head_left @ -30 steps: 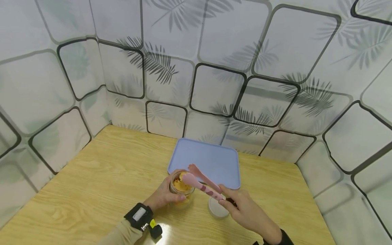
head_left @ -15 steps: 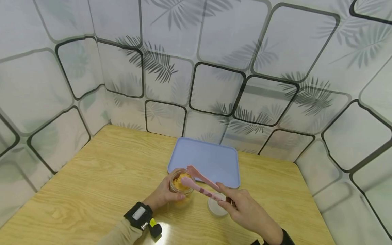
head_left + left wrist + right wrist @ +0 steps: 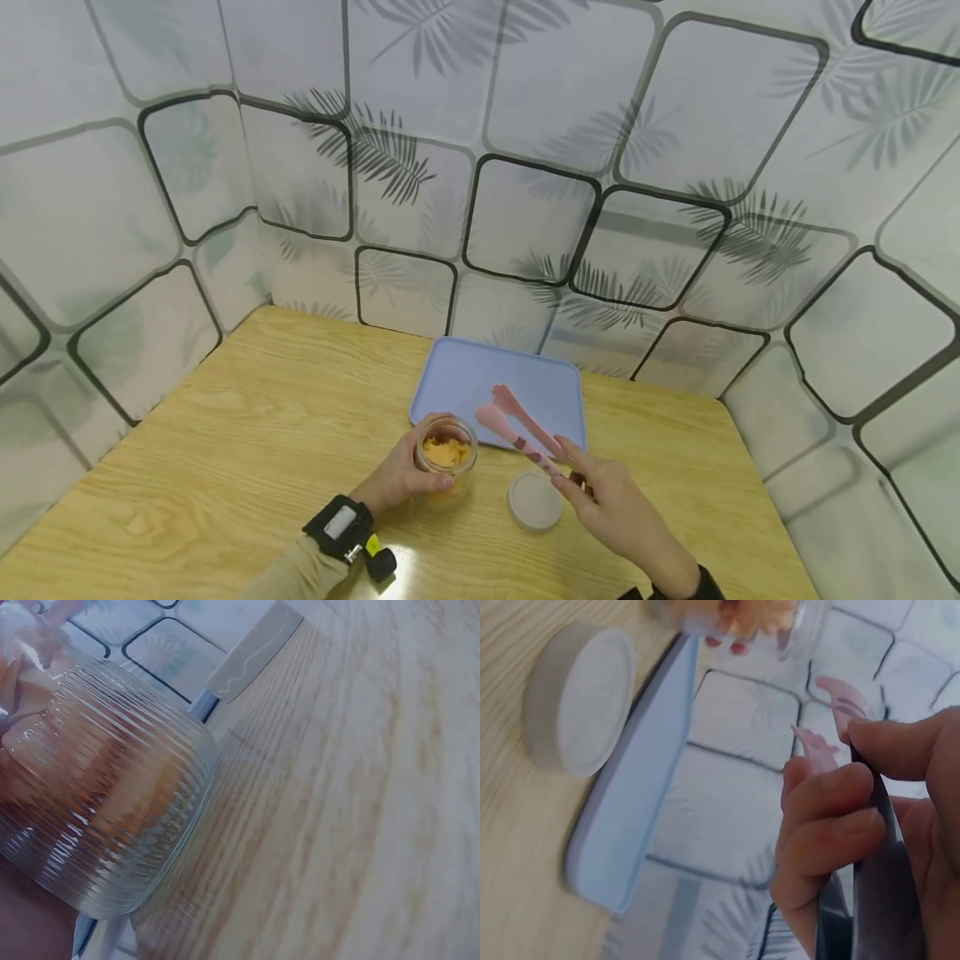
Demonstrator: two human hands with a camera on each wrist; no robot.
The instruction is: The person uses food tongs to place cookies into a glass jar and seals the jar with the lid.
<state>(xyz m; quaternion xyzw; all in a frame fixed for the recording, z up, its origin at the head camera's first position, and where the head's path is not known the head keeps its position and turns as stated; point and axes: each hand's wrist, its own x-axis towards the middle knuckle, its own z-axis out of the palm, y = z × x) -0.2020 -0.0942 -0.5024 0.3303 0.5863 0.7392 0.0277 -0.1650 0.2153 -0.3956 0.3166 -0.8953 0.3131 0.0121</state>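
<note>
My left hand (image 3: 402,477) grips a ribbed glass jar (image 3: 112,787) by its side, and the jar stands on the table, mouth up. Orange-yellow pieces (image 3: 447,452) lie inside it. In my right hand (image 3: 618,508) is a pair of pink tongs (image 3: 525,425), held between thumb and fingers, with dark handles in the right wrist view. The tips of the tongs are apart and hold nothing; they overlap the blue tray (image 3: 480,367) in the head view, to the right of the jar's mouth. A round whitish lid (image 3: 535,502) lies on the table between the jar and my right hand.
The blue tray lies flat behind the jar, near the table's back edge. Patterned curtains (image 3: 420,200) with dark rounded squares and leaves enclose the wooden table (image 3: 247,400) at the back and sides.
The tongs have lifted out of the jar's mouth and moved right with my right hand, uncovering the orange-yellow pieces and more of the lid. My left hand and the jar have stayed put.
</note>
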